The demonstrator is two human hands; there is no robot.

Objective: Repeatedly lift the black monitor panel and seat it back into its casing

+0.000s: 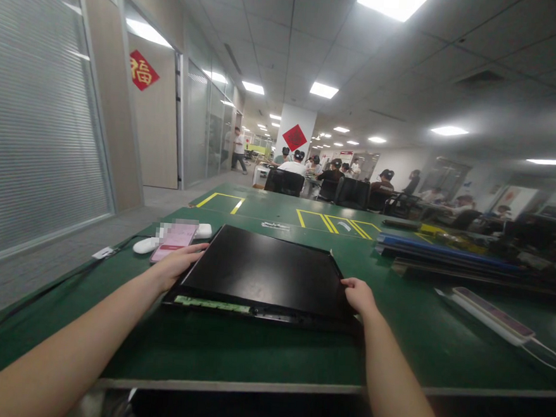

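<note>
Found screen [273,272] over the near part of the green bench [296,359], dark face up, between both hands. Noted left hand [181,265] at the left edge, with fingers close together and apparently pinching the rim; could not see the thumb clearly. Noted right hand [360,295] at the right edge, with fingers curled and pinching the rim toward the near corner. Cannot tell contact of the underside with the bench.

Observed green strip [211,304] exposed along the left part of the near edge. Recorded phone [175,242] just beside the left hand, and white box [492,317] with a cable well to the right.

Judge present step as two-handed handling or positioning of the screen, by opposite edges. Cannot establish direction of travel from a single view.

Judge next move to call for equal support on both sides, a level face and no thumb pressure on the dark surface. Would advise keeping fingers off the exposed strip, as apparently the most vulnerable part. Would also advise clearance from the phone during any shift leftward.
</note>
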